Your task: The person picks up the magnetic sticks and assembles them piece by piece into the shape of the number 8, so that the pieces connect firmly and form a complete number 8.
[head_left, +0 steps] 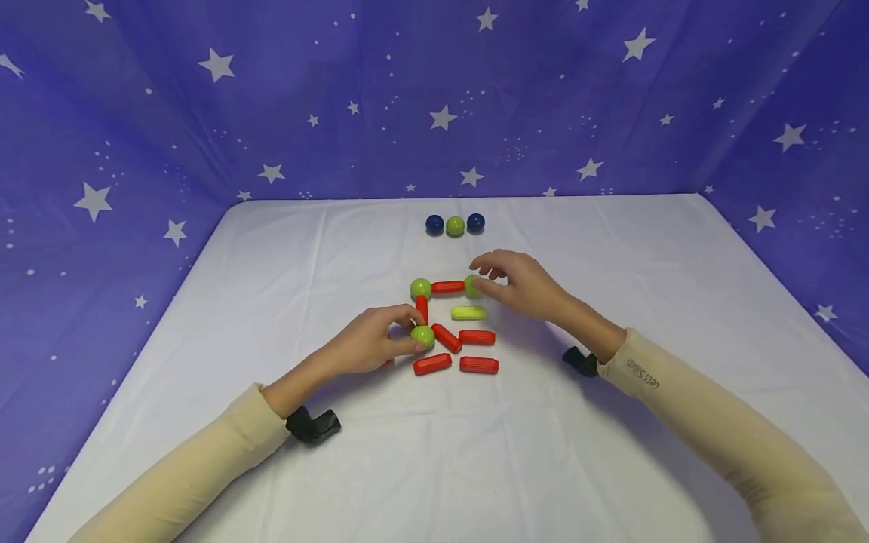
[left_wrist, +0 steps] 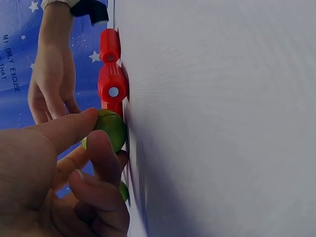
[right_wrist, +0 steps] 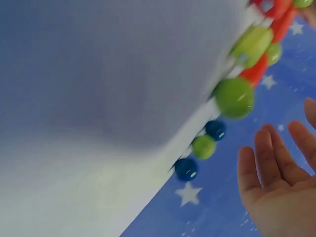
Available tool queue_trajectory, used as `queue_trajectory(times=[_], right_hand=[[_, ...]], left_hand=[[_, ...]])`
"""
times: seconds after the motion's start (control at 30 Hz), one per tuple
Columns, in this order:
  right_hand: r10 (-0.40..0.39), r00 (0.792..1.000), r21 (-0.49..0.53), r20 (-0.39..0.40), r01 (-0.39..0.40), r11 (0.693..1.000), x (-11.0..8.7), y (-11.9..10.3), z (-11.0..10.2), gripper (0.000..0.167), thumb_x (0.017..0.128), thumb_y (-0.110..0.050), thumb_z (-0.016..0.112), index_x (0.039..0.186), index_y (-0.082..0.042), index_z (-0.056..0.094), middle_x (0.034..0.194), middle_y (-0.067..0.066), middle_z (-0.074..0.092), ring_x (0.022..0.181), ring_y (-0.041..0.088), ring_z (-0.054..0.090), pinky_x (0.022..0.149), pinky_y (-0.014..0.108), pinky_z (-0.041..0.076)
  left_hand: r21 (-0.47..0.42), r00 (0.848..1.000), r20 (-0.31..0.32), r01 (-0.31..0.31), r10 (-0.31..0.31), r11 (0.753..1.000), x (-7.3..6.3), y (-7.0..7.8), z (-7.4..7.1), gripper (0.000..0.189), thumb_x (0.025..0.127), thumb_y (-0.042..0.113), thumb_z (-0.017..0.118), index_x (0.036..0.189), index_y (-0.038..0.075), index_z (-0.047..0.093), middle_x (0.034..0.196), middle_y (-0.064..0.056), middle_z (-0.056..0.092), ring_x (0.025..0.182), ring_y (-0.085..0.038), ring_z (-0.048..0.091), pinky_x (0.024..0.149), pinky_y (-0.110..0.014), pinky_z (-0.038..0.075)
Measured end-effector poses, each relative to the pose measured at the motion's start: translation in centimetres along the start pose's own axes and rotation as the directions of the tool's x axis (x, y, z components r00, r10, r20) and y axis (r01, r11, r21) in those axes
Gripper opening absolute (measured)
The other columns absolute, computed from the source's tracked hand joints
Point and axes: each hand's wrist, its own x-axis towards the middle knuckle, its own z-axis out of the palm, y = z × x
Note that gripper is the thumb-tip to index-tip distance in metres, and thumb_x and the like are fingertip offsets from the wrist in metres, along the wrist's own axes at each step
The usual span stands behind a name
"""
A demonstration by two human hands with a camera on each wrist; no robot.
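My left hand (head_left: 370, 339) pinches a green ball (left_wrist: 112, 129) low over the white table, fingertips on both sides of it. From that ball a red stick (head_left: 422, 309) runs up to a second green ball (head_left: 420, 288). Another red stick (head_left: 448, 287) reaches right from there to a third green ball (right_wrist: 234, 98). Beside this third ball is my right hand (head_left: 519, 285), its fingers spread and apart from the ball in the right wrist view. A yellow-green stick (head_left: 468, 313) lies just below, between the hands.
Several loose red sticks (head_left: 477, 337) lie right of and below my left hand. Toward the back of the table (head_left: 577, 467) two dark blue balls (head_left: 434, 224) flank a green ball (head_left: 455, 225). A purple star-patterned cloth (head_left: 380, 90) hangs behind.
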Motion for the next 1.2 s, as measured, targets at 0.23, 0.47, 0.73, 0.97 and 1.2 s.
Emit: queue_trajectory(times=[0.23,0.47,0.73,0.97,1.2], right_hand=[[-0.037,0.983,0.069,0.179,0.025,0.997,-1.7,-2.8,1.5,0.021,0.091,-0.013,0.070,0.111,-0.004,0.072,0.096,-0.003,0.068,0.084,0.014,0.059,0.077,0.032,0.053],[-0.052,0.966,-0.025,0.251,0.061,0.998,-1.6,-4.2,3.5,0.021,0.090,-0.020,0.074,0.110,-0.012,0.074,0.096,-0.008,0.067,0.085,0.009,0.058,0.079,0.028,0.050],[0.012,0.966,-0.081,0.257,0.009,0.997,-1.4,-4.4,4.4,0.027,0.087,-0.017,0.078,0.112,-0.011,0.071,0.090,-0.007,0.067,0.078,0.011,0.057,0.076,0.028,0.049],[0.037,0.973,-0.110,0.228,-0.012,0.994,-1.5,-4.5,4.7,0.025,0.087,-0.015,0.076,0.111,-0.009,0.072,0.084,-0.006,0.066,0.074,0.011,0.055,0.072,0.028,0.048],[0.007,0.972,-0.091,0.235,0.015,0.996,-1.7,-4.2,4.4,0.024,0.087,-0.012,0.073,0.110,-0.008,0.072,0.085,-0.006,0.068,0.073,0.009,0.057,0.074,0.027,0.050]], left_hand=[[0.010,1.000,-0.005,-0.011,0.011,1.000,0.0,0.0,0.0,0.024,0.090,0.023,0.074,0.111,0.020,0.064,0.100,-0.001,0.064,0.049,-0.018,0.057,0.053,-0.035,0.049],[0.015,0.999,-0.014,-0.034,0.034,0.999,-0.1,-0.2,0.1,0.023,0.090,0.021,0.074,0.111,0.020,0.063,0.099,-0.002,0.065,0.048,-0.018,0.058,0.053,-0.034,0.049],[0.009,1.000,-0.010,-0.023,0.023,1.000,-0.1,-0.2,0.0,0.023,0.091,0.022,0.074,0.111,0.020,0.063,0.101,-0.002,0.065,0.048,-0.018,0.057,0.052,-0.034,0.049],[0.008,1.000,-0.008,-0.026,0.026,1.000,-0.1,-0.1,0.0,0.023,0.090,0.022,0.074,0.111,0.019,0.063,0.100,-0.002,0.065,0.049,-0.018,0.057,0.053,-0.033,0.049],[0.001,1.000,-0.012,-0.020,0.020,1.000,0.0,-0.3,0.1,0.024,0.090,0.023,0.074,0.111,0.020,0.063,0.101,-0.002,0.065,0.048,-0.018,0.058,0.052,-0.034,0.049]])
